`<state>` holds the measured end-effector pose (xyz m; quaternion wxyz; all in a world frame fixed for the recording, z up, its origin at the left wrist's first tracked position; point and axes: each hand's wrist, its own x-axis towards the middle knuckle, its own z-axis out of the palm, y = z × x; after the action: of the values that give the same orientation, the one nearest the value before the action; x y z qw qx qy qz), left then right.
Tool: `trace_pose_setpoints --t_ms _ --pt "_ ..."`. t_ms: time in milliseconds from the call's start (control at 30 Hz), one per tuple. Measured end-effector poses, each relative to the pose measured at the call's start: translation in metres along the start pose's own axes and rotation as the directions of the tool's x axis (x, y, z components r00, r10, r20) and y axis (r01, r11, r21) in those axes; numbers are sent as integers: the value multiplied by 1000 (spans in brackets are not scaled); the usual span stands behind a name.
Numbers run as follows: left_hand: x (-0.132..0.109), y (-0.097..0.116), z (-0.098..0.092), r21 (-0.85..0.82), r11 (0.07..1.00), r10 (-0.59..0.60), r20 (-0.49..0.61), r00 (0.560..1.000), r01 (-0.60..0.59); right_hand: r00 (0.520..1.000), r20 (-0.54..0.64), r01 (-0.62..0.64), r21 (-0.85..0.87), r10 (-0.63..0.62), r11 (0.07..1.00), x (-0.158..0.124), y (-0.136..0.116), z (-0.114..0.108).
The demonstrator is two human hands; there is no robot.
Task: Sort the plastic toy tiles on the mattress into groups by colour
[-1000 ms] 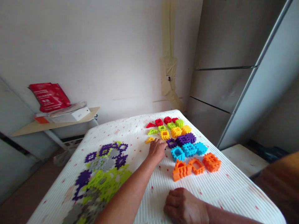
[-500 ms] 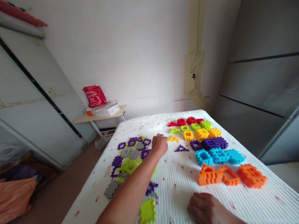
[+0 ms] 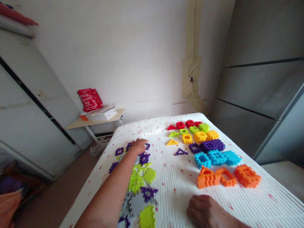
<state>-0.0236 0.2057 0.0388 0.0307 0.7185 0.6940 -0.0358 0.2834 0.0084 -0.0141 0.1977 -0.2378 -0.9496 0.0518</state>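
Observation:
My left hand [image 3: 139,146] reaches over the far part of a loose spread of flat plastic building pieces, its fingers extended downward and nothing visible in them. Around it lie purple window pieces [image 3: 119,151] and a purple triangular piece [image 3: 144,159]. Nearer me are lime green pieces [image 3: 136,183], a grey square piece [image 3: 137,203] and a lime green square [image 3: 147,217]. My forearm covers some of the spread. My right hand [image 3: 204,207] rests closed on the white quilted mattress cover [image 3: 174,207], with nothing seen in it, in front of the orange pieces [image 3: 209,177].
Sorted rows stand on the right: red [image 3: 180,125], green [image 3: 194,130], yellow [image 3: 200,136], purple [image 3: 209,145] and blue stacks [image 3: 216,157]. Triangular pieces, such as a purple one [image 3: 181,152], lie left of them. A small side table [image 3: 73,124] holds a red bag [image 3: 89,99].
My left hand has moved left, from beside the yellow triangle to over the loose pieces. The view has shifted slightly to the right. My right hand stays on the cover.

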Motion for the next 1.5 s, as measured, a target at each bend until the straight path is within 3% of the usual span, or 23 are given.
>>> trace_pose_setpoints --t_ms 267,367,500,667,733,800,1067,1500 --pt "-1 1 -10 12 996 91 -40 995 -91 999 11 31 -55 -30 998 1 4 1" --pt "-2 15 -16 -55 986 153 -73 986 -157 999 27 46 -69 -44 997 1 6 2" --pt "-9 67 -21 -290 872 347 -200 916 -394 999 32 45 -98 -42 994 2 7 3" --pt "-20 147 -20 -235 769 494 -370 786 -594 999 9 38 -118 -37 992 1 8 8" --pt "-19 169 -16 -187 737 548 -399 735 -650 999 13 36 -128 -35 991 0 9 10" --pt "-16 182 -11 -141 729 579 -395 714 -670 999 15 43 -131 -42 990 0 10 11" --pt "-8 201 4 -53 743 625 -304 719 -668 998 -7 55 -138 -56 989 -1 11 15" --pt "-7 208 7 -35 776 604 -242 759 -629 997 -16 66 -153 -69 986 -1 12 15"
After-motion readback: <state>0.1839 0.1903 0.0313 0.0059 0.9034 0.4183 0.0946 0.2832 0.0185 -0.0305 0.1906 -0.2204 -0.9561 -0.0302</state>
